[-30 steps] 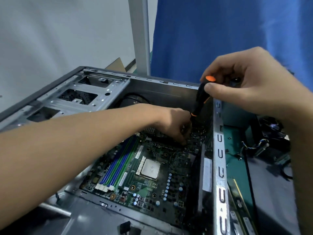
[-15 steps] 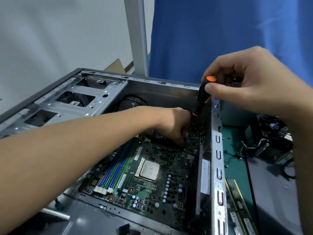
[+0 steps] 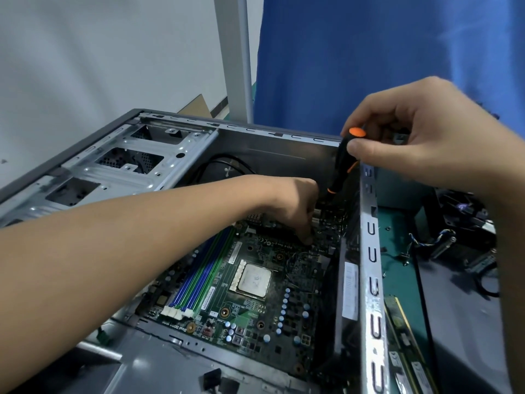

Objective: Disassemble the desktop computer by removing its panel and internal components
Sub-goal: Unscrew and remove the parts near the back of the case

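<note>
An open grey computer case (image 3: 369,251) lies on its side with the green motherboard (image 3: 255,282) exposed inside, its bare silver CPU (image 3: 253,280) in the middle and blue and green RAM slots (image 3: 201,277) to the left. My right hand (image 3: 420,135) grips the top of a black and orange screwdriver (image 3: 345,160), which stands almost upright over the board's far corner. My left hand (image 3: 295,206) reaches into the case with curled fingers at the base of the screwdriver shaft, fingertips down on the board. The screwdriver tip is hidden behind that hand.
An empty metal drive cage (image 3: 122,166) fills the case's left end. Right of the case, on the green mat (image 3: 403,268), lie RAM sticks (image 3: 406,345), loose screws and removed parts with cables (image 3: 454,240). A person in blue (image 3: 369,52) stands behind, beside a grey post (image 3: 235,52).
Both hands and the screwdriver stay at the same spot on the board's far corner. Only the view shifts slightly.
</note>
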